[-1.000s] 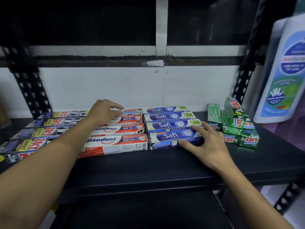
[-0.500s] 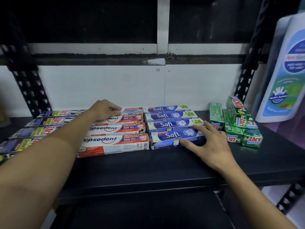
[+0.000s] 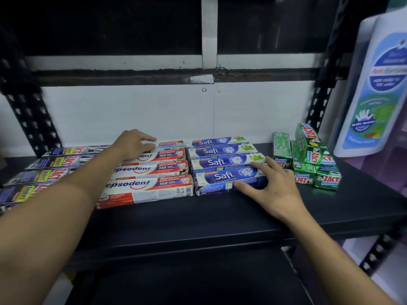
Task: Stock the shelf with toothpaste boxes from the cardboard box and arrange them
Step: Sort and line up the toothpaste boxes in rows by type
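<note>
Left hand (image 3: 132, 144) resting open on glossy Pepsodent cartons (image 3: 154, 170), right hand (image 3: 274, 188) spread across rectangular Safi box (image 3: 220, 177)

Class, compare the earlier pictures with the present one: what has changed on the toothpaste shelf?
Nothing visibly moved, and nothing was taken hold of or let go. The left hand still rests on the rear Pepsodent boxes. The right hand still lies on the right end of the front Safi box, thumb against its front face. The green Zact boxes stayed put.
</note>
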`<state>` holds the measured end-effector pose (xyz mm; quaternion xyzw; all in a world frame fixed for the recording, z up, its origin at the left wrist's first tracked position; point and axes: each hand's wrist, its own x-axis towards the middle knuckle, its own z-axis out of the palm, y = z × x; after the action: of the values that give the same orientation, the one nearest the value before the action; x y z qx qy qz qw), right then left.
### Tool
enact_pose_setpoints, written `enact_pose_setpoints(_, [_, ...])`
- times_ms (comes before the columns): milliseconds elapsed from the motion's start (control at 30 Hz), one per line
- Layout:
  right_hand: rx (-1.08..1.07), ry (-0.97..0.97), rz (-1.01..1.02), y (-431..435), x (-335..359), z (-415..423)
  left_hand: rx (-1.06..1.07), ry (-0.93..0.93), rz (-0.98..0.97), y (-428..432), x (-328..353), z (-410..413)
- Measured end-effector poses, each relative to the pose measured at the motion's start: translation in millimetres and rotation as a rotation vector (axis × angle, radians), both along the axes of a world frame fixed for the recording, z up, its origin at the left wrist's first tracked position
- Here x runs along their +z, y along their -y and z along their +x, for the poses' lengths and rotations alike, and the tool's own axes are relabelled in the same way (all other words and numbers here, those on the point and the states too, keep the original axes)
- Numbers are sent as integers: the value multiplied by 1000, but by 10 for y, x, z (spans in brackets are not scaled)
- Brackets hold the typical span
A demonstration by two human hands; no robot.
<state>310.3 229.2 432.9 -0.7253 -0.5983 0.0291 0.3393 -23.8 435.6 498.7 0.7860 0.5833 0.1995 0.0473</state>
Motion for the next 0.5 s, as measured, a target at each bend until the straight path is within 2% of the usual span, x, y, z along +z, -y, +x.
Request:
enact_pose_setpoints(133, [-1,5,5,-4,0,4,-79,39,101,343,95,333])
enact_pose_setpoints(267, [-2,7,30,26,-5,17,-271,123,95,897,104,818])
enact_pose_setpoints(400, [-28,-4,369,97,16,68,-450,61,99,1336,-102,1252])
enact_pose_setpoints(500, [-133,109,566,183,71,317,-494,-44,84,1449,-270,1421])
